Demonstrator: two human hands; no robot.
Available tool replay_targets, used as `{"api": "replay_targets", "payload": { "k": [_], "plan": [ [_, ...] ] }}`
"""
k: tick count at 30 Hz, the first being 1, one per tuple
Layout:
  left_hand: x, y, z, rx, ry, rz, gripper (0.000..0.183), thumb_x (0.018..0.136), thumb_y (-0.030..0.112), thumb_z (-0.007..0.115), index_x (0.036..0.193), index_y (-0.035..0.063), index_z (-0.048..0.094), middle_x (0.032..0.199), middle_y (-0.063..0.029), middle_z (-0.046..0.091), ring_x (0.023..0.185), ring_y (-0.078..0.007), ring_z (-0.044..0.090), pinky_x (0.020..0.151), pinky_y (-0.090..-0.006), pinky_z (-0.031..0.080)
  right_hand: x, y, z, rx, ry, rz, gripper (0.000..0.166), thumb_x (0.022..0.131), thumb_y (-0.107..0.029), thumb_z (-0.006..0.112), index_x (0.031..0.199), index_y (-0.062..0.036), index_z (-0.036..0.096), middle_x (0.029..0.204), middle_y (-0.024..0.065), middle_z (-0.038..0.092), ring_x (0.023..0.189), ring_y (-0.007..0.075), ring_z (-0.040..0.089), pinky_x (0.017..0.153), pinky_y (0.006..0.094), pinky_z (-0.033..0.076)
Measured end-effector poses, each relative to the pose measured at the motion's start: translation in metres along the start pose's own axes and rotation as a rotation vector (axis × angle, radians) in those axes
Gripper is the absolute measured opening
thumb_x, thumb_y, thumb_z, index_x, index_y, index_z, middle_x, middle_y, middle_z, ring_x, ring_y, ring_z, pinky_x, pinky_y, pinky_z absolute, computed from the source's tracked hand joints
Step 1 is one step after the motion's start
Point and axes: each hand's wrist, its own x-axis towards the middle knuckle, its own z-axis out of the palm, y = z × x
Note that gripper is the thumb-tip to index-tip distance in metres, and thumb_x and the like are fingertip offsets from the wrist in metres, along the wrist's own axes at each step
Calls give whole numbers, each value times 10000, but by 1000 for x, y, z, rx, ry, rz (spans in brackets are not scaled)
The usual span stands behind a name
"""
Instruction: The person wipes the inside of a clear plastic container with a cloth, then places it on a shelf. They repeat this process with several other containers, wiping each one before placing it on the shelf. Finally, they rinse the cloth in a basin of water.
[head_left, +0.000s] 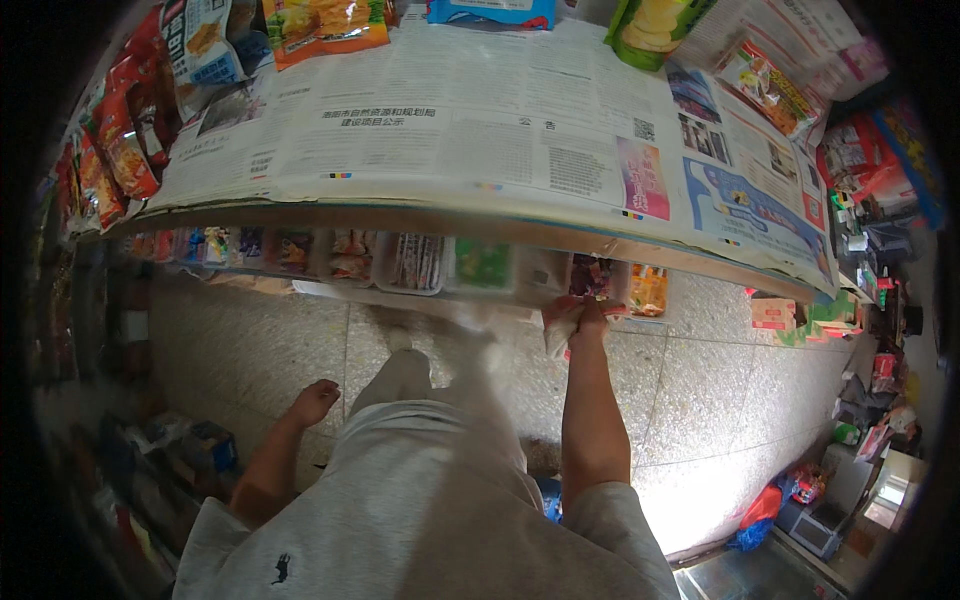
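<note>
My right hand grips a bunched red and white cloth. It is at the front of the row of plastic bins below the table edge, beside a bin of dark wrapped packets. Part of the cloth is hidden behind my fingers. My left hand hangs at my left side, apart from the bins, its fingers curled together with nothing visible in them. Before me, newspaper sheets cover the tabletop. Under its edge, the bins hold striped sticks, green packets and orange packets.
Snack bags stand along the table's back, among them an orange bag and a green bag. Red packets crowd its left end. Cardboard boxes sit on the tiled floor at the right. Dark shelving runs along the left.
</note>
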Motion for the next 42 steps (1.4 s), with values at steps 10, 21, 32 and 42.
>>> {"api": "replay_targets", "payload": {
  "k": [10, 21, 32, 42],
  "plan": [
    [-37, -20, 24, 62, 53, -152, 477, 1018, 352, 678, 1364, 24, 651, 1312, -209, 708, 1197, -335, 688, 1005, -416, 544, -34, 82, 34, -94, -92, 96, 410, 965, -277, 719, 1232, 30, 666, 1077, 154, 719, 925, 301, 719, 805, 447, 610],
    [-22, 120, -25, 277, 158, 409, 402, 1035, 288, 666, 1316, 0, 668, 1294, -183, 704, 1165, -344, 687, 995, -419, 542, -163, -15, 14, -1322, 5, -286, 613, 912, -507, 729, 1232, 15, 694, 1189, 249, 743, 1126, 397, 719, 962, 494, 557],
    [-127, 374, 19, 351, -284, 1646, 236, 941, 186, 744, 1172, 137, 755, 1120, -86, 701, 1068, -306, 672, 936, -425, 524, -265, 40, 65, -2189, -784, -771, 464, 966, -474, 666, 1114, -50, 783, 1134, 188, 769, 1102, 355, 737, 868, 507, 584],
    [-187, 390, 72, 108, -839, 1979, 219, 953, 221, 738, 1165, 183, 697, 1126, -61, 645, 1009, -296, 643, 867, -436, 501, -311, 104, 56, -1994, -725, -598, 453, 970, -457, 667, 1148, -50, 758, 1149, 184, 757, 1096, 346, 733, 870, 494, 583]
  ]
}}
